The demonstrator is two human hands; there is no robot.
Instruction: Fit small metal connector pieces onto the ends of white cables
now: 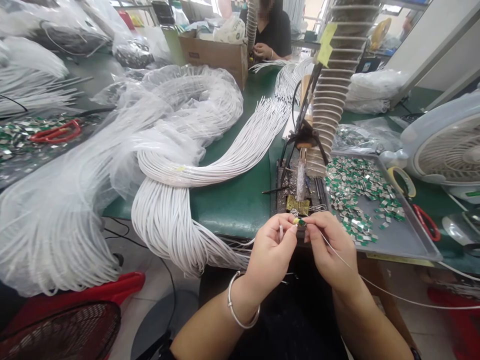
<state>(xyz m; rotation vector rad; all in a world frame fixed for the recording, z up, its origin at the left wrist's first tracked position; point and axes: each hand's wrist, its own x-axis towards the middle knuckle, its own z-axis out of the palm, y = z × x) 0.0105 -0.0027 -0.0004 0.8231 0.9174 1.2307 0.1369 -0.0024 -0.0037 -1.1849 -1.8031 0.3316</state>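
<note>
left hand (270, 252), right hand (330, 250) pinching small green-silver chip (300, 221), thin white cable (397, 298) running from the right. grey metal tray (412, 240) of chips beside.

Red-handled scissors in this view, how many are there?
2: one pair of red-handled scissors lies on the heap of green-and-silver pieces at left, the other pair beside the metal tray. More could be hidden.

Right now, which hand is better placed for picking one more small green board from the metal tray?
Probably your right hand: it sits nearer the metal tray, though it now pinches a small green board together with your left hand.
</note>
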